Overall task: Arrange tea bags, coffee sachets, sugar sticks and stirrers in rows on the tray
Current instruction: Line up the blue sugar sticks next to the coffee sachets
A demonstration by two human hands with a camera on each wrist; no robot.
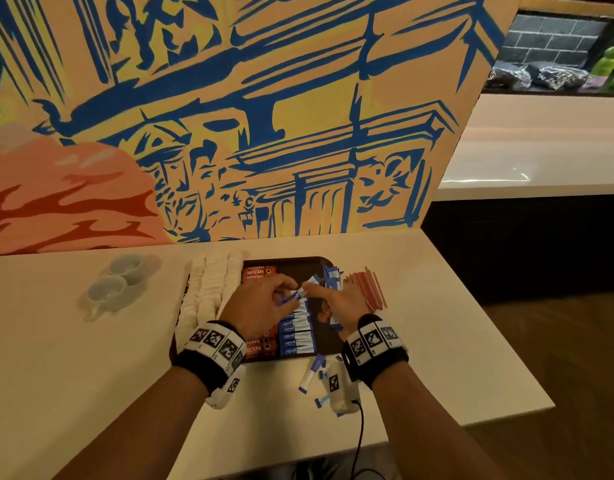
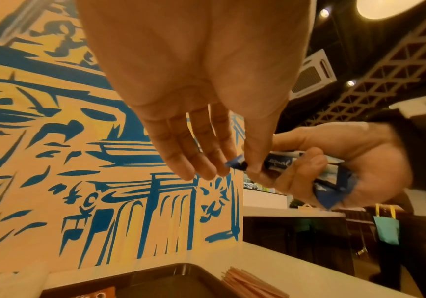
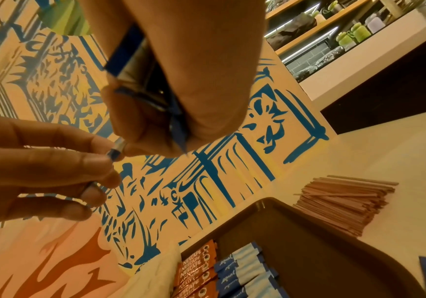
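- Left hand (image 1: 260, 301) over the middle of the tray (image 1: 291, 262), thumb and fingertips pinching one end of a blue-and-white sugar stick (image 1: 294, 296).
- Right hand (image 1: 340, 299) just beside it over the tray's right part, fingers curled round a small bundle of sugar sticks (image 2: 334, 177) and also touching the other end of the pinched stick.
- Dark brown tray near the back edge of the tabletop (image 1: 437, 306), against the painted wall (image 1: 264, 116).
- Along the tray's left side, a row of white tea bags (image 1: 208, 285).
- Next to those, a row of red Nescafe coffee sachets (image 1: 258, 271), partly hidden under the left hand.
- Right of the sachets, a row of blue Equal sugar sticks (image 1: 296, 336) reaching to the tray's near edge.
- More sugar sticks heaped at the tray's far right corner (image 1: 333, 277).
- Loose sugar sticks (image 1: 310, 375) on the tabletop just in front of the tray's near edge.
- Pile of wooden stirrers (image 1: 366, 287) on the tabletop, just beside the tray's right edge.
- Two grey cups (image 1: 116, 284) well apart to the left, toward the back edge of the tabletop.
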